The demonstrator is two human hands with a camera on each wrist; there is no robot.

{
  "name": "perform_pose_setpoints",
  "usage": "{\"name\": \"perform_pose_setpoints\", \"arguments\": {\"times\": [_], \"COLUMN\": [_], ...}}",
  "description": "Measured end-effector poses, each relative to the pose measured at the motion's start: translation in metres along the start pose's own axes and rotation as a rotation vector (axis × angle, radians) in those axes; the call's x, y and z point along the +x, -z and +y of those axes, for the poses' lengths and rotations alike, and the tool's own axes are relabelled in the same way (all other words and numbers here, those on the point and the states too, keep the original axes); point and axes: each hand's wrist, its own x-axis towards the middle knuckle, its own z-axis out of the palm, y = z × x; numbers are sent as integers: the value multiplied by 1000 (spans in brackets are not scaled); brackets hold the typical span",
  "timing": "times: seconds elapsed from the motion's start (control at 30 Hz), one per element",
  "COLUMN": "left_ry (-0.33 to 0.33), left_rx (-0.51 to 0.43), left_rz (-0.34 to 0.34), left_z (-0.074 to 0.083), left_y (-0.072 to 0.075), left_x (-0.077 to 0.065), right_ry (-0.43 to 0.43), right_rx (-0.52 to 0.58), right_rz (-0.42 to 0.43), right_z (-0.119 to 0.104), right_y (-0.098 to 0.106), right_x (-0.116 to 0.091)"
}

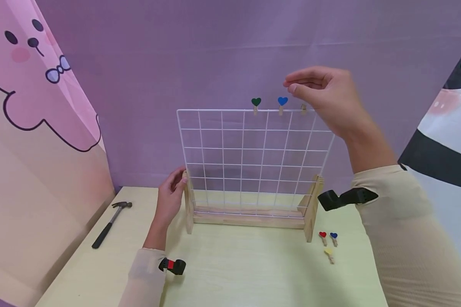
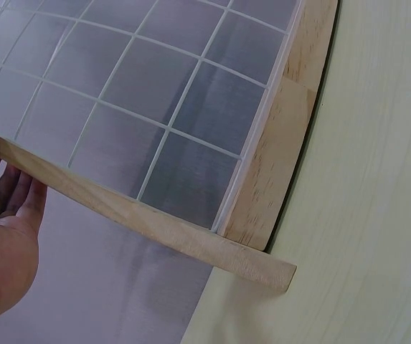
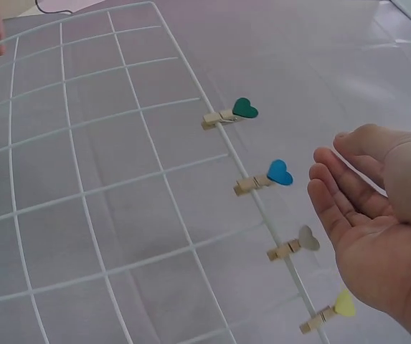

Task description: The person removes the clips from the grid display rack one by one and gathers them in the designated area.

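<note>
A white wire grid stands upright in a wooden stand. With thumb and fingers my left hand grips the top of the stand's left upright. My right hand hovers over the grid's top right part, holding nothing, its fingers loosely bent. Small wooden clips with heart tops sit on the top wire: a green one, a blue one, a greyish one and a yellow one. The right hand is beside the blue and greyish ones, apart from them.
On the table, a red heart clip, a dark blue one and a yellow one lie right of the stand. A claw hammer lies at the left. A purple cloth hangs behind.
</note>
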Motion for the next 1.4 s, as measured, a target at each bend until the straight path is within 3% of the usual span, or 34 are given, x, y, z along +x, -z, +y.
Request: {"name": "perform_pose_setpoints", "arguments": {"times": [0.23, 0.83, 1.1, 1.4], "left_ry": [-10, -2, -15, -20], "left_rx": [-5, 1, 1, -7], "left_rz": [-5, -13, -9, -4], "left_z": [1, 0, -1, -1], "left_y": [0, 1, 1, 1], "left_x": [0, -1, -1, -1], "right_ry": [-43, -12, -91, -85], "right_rx": [-4, 7, -62, -125], "right_rz": [-17, -43, -98, -128], "right_z": [-2, 2, 7, 7], "right_y": [-11, -34, -41, -48], "right_x": [9, 24, 26, 27]}}
